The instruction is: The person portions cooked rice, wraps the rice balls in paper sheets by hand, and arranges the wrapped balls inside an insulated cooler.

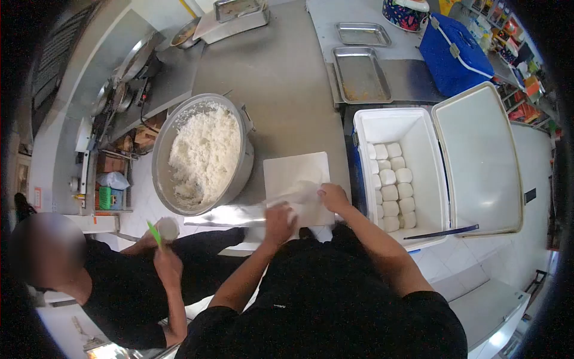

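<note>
A pale square stack of thin sheets (296,169) lies on the steel table in front of me. Over its near part a thin, blurred sheet (304,192) stretches between my hands, somewhat see-through and possibly paper or plastic film. My right hand (335,198) pinches it at the right edge of the stack. At the stack's lower left is my left hand (281,222), fingers bent and smeared by motion, so its grip is unclear. Left of the stack, a large metal pot (246,157) holds cooked white rice (206,152).
An open cooler (431,173) with rows of white wrapped portions (390,192) stands at right. A co-worker at left holds a green spatula (153,232) and a small white container (168,228). Metal trays (363,75) and a blue bag (451,54) lie beyond the cooler.
</note>
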The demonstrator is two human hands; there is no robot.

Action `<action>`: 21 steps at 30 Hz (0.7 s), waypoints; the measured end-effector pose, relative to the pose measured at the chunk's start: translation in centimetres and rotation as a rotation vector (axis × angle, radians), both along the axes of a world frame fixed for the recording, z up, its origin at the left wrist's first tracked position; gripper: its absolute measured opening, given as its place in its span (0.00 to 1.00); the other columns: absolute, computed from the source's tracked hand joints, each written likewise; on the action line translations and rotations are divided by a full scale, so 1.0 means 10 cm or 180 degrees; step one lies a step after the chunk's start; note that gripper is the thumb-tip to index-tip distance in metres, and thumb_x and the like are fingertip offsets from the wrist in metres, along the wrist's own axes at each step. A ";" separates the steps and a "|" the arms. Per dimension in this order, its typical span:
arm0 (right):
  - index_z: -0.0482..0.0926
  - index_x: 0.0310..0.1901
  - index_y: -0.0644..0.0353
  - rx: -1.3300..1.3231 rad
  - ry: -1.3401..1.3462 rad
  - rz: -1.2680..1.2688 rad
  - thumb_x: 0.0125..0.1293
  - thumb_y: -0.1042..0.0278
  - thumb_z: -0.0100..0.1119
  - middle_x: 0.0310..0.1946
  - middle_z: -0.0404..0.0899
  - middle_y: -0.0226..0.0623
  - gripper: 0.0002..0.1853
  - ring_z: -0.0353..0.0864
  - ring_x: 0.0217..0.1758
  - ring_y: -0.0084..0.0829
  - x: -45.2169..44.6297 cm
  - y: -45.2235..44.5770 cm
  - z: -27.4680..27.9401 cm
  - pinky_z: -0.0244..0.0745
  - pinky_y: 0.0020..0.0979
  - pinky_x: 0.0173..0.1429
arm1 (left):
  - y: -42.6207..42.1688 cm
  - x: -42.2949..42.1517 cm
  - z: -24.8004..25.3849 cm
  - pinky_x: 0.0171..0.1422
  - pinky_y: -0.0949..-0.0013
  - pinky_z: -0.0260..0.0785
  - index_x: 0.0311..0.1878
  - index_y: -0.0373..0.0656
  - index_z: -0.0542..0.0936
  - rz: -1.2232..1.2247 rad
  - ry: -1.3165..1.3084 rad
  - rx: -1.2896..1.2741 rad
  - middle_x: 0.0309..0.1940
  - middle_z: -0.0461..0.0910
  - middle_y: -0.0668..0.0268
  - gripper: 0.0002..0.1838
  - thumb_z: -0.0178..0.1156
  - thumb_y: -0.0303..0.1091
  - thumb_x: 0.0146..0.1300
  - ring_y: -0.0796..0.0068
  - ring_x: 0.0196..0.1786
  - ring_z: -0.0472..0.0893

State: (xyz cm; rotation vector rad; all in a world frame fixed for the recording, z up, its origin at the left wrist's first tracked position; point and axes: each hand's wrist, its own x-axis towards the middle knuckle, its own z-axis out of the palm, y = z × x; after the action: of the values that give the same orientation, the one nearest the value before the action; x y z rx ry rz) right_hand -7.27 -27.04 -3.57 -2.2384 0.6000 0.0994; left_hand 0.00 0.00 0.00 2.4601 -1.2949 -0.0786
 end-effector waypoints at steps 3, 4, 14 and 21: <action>0.86 0.40 0.64 0.0215 -0.0297 -0.0557 0.65 0.49 0.70 0.39 0.86 0.56 0.21 0.87 0.47 0.52 -0.08 -0.01 -0.05 0.77 0.52 0.54 | -0.43 -0.41 0.30 0.75 0.40 0.58 0.76 0.39 0.66 -0.0269 -0.0027 0.0086 0.78 0.63 0.51 0.41 0.69 0.47 0.64 0.49 0.76 0.67; 0.86 0.37 0.65 0.0133 -0.0407 -0.0636 0.66 0.48 0.70 0.36 0.86 0.55 0.23 0.87 0.44 0.50 -0.18 0.00 0.03 0.78 0.51 0.51 | -0.54 -0.45 0.38 0.74 0.40 0.58 0.76 0.39 0.66 -0.0134 -0.0145 0.0166 0.78 0.63 0.50 0.41 0.68 0.48 0.65 0.49 0.75 0.67; 0.84 0.26 0.67 0.0751 0.0311 -0.0701 0.58 0.44 0.78 0.25 0.82 0.49 0.28 0.84 0.36 0.40 0.44 -0.49 0.57 0.77 0.44 0.46 | -0.77 -0.07 0.26 0.82 0.31 0.44 0.82 0.48 0.62 0.0052 0.0107 0.0056 0.82 0.49 0.37 0.46 0.67 0.55 0.65 0.33 0.83 0.50; 0.83 0.55 0.63 -0.1072 0.1405 0.2277 0.51 0.52 0.77 0.48 0.86 0.49 0.32 0.86 0.56 0.52 1.51 -0.79 0.50 0.80 0.47 0.57 | -0.80 -0.01 0.42 0.83 0.27 0.36 0.83 0.57 0.62 0.0105 0.0388 0.0337 0.82 0.39 0.29 0.46 0.66 0.58 0.65 0.28 0.84 0.43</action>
State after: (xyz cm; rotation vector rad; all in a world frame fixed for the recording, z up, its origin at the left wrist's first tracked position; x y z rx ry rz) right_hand 7.80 -34.93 1.43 -2.6817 -0.0023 0.9287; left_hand -0.07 -8.04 4.22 2.5205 -1.2271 -0.2910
